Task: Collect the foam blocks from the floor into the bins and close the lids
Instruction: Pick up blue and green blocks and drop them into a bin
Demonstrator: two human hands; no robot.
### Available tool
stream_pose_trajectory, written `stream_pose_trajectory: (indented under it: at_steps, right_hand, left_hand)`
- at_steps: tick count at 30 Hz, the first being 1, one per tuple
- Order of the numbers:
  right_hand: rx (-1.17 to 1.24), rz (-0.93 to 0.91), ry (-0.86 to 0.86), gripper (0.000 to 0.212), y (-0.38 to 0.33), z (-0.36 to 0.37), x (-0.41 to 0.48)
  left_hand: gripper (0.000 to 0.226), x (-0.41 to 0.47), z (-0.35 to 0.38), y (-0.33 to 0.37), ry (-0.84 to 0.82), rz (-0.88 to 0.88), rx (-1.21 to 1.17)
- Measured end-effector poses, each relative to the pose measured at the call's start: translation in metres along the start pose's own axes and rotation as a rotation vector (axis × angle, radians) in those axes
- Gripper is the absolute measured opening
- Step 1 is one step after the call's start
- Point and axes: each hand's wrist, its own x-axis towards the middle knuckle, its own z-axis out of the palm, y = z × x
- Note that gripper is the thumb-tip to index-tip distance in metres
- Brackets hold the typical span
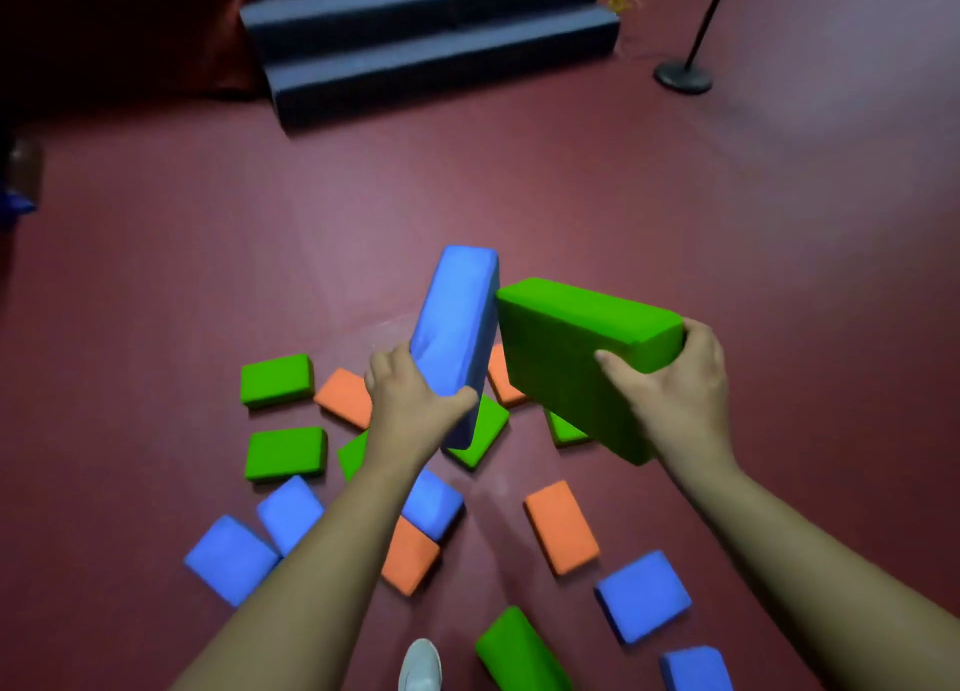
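Note:
My left hand (410,399) grips the lower end of a blue foam block (460,327), which it holds up on end above the floor. My right hand (670,384) grips one end of a green foam block (566,347), raised and tilted, its far end touching the blue one. Below them, several green, orange and blue foam blocks lie scattered on the dark red floor, among them a green block (277,380), an orange block (561,527) and a blue block (643,594). No bin is in view.
Dark blue steps (431,41) stand at the back centre. A black stand with a round base (683,74) is at the back right. A white shoe tip (421,664) shows at the bottom edge. Open red floor (779,223) lies right of the blocks.

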Motion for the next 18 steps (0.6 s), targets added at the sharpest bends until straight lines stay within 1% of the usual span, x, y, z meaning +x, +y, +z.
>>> stream_pose_trajectory:
  at_steps: [2, 5, 10, 13, 18]
  right_hand:
    - [0.054, -0.032, 0.024, 0.074, -0.022, -0.015, -0.006]
    - [0.128, -0.104, 0.016, 0.076, -0.042, -0.028, -0.019]
    - [0.173, -0.246, -0.099, 0.078, -0.057, -0.042, -0.04]
    - [0.196, -0.318, -0.186, 0.077, -0.069, -0.044, -0.062]
    - [0.203, -0.49, -0.363, 0.078, -0.099, -0.029, -0.133]
  left_hand:
    - [0.084, -0.016, -0.026, 0.015, 0.091, 0.008, -0.028]
    - [0.088, -0.044, -0.056, 0.033, 0.232, -0.01, -0.066]
    - [0.075, -0.106, -0.092, 0.057, 0.503, -0.098, -0.121]
    - [0.078, -0.149, -0.116, 0.047, 0.634, -0.15, -0.157]
    - [0.07, -0.231, -0.165, -0.007, 0.821, -0.276, -0.1]
